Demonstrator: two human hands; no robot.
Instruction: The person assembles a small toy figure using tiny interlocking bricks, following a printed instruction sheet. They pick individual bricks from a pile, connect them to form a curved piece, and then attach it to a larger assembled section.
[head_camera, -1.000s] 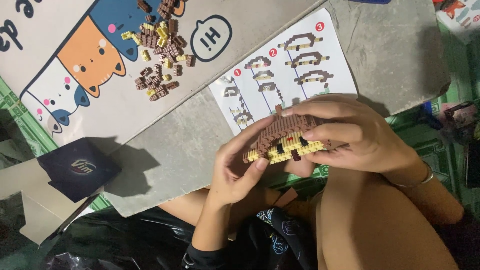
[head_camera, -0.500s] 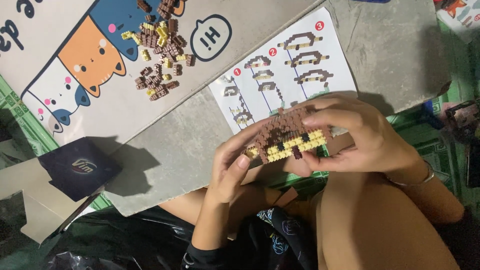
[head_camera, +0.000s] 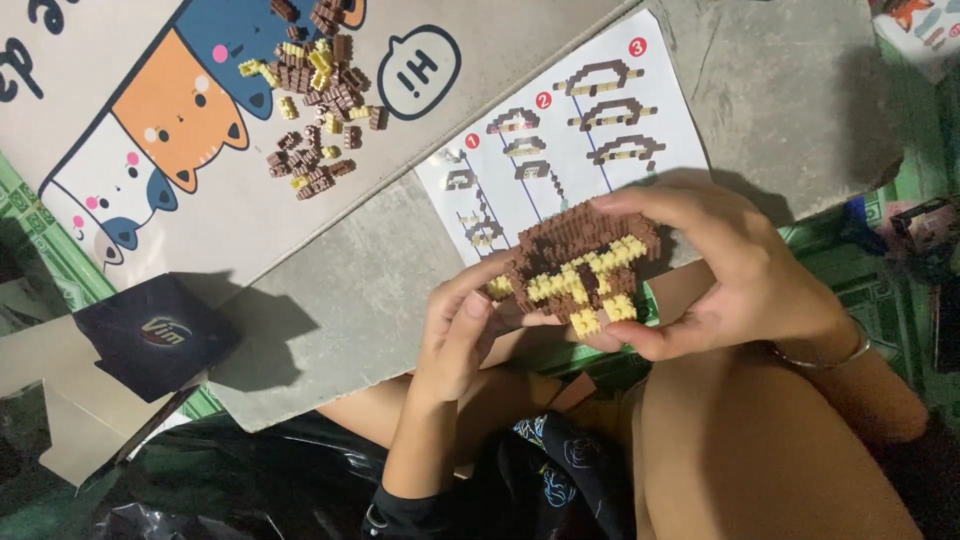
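Observation:
A small brown and cream brick model (head_camera: 575, 268) is held up between both hands above my lap. My right hand (head_camera: 735, 275) grips it from the right, fingers over its top edge and thumb beneath. My left hand (head_camera: 462, 325) pinches its lower left corner. Behind the model lies a white instruction sheet (head_camera: 570, 130) with numbered build diagrams. A pile of loose brown and cream bricks (head_camera: 315, 95) rests on a cartoon cat printed board (head_camera: 200, 130) at the upper left.
A grey slab (head_camera: 780, 90) carries the sheet and the board. A dark blue card (head_camera: 155, 335) sits at the slab's left edge over pale cardboard (head_camera: 60, 420). Green patterned flooring (head_camera: 860, 290) shows on the right. My bare knees (head_camera: 760, 450) fill the bottom.
The model has been turned and tilted up, so more of its brown and cream face shows. My right hand's fingers shifted along the top edge, and my left hand moved to the lower corner.

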